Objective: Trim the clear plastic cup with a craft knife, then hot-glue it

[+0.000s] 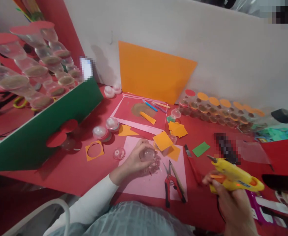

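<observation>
My left hand [135,159] is closed round a small clear plastic cup [149,154], above a pink sheet [134,183]. Under the cup lies something clear and crumpled that I cannot make out. Out to the right, my right hand [232,196] grips a yellow glue gun [239,175], its nozzle pointing left and its orange trigger by my fingers. Red-handled pruning shears [171,186] rest on the pink sheet between my hands, beside a thin wooden stick [177,175]. Orange paper squares [163,141] lie just beyond the cup, and a round clear lid [118,153] sits left of my wrist.
A green panel [48,127] stands at left, with stacked clear cups [28,70] behind it. Rows of joined cups with orange tops [215,108] stand back right. A red cutter [193,165] and green paper [201,149] lie near the glue gun. An orange board [153,72] leans on the wall.
</observation>
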The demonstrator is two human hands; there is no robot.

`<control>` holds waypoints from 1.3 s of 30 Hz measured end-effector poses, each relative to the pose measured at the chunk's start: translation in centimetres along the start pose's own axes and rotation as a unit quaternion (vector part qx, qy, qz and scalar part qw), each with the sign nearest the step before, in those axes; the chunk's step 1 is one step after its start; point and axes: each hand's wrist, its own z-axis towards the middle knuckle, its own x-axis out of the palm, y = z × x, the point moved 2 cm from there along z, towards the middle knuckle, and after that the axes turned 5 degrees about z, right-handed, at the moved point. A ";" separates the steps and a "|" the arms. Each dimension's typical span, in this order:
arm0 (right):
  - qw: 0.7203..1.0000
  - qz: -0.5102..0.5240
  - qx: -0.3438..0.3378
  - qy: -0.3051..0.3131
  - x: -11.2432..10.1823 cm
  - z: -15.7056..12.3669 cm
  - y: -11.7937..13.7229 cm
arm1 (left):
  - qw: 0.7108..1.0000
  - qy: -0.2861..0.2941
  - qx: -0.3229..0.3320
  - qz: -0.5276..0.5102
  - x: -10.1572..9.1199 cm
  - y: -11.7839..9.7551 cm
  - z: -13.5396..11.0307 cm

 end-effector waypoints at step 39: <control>0.939 -0.177 -0.208 0.207 7.6 -1.8 1.3 | 0.967 0.027 0.081 0.242 1.7 0.5 -1.0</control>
